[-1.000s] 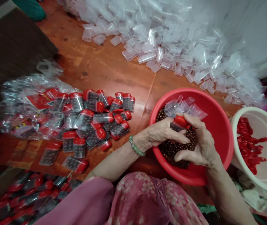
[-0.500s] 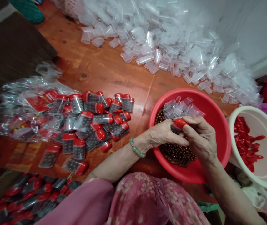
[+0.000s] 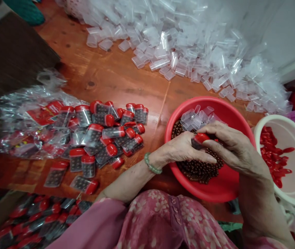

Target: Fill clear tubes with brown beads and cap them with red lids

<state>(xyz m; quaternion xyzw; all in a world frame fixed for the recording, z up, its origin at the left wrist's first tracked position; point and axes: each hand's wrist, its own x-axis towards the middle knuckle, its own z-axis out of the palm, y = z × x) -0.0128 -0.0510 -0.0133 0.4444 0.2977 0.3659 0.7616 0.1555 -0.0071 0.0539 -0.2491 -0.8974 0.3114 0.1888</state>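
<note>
1. Held between both hands over the red basin (image 3: 215, 195): one small vial (image 3: 198, 141) with a red cap, most of its body hidden by fingers.
2. Left hand (image 3: 182, 150): closed around the lower part of the vial, thumb and fingers wrapped about it. Judged a steadying grip.
3. Right hand (image 3: 234, 147): fingers bent over the capped end, tips bearing on the cap. Judged a pressing grip from above.
4. Directly beneath both hands: brown balls (image 3: 196, 170) heaped in the basin. Apparently so placed that anything spilled drops back into the heap.
5. At the far side of the basin, touching the balls: a few empty tubes (image 3: 198, 117), uncapped, close to the fingers.
6. Just beside the basin, on the right hand's side: a cream bowl (image 3: 256, 138) with loose caps (image 3: 274, 157), near enough for a short reach.
7. On the wooden table (image 3: 116, 76), to the left hand's side: filled tubes (image 3: 106, 133), capped and lying flat in a pile, partly on plastic bags (image 3: 25, 117). Kept well apart from the basin.
8. Along the far edge: a large heap of clear tubes (image 3: 201, 52), uncapped, well away from the filled pile.
</note>
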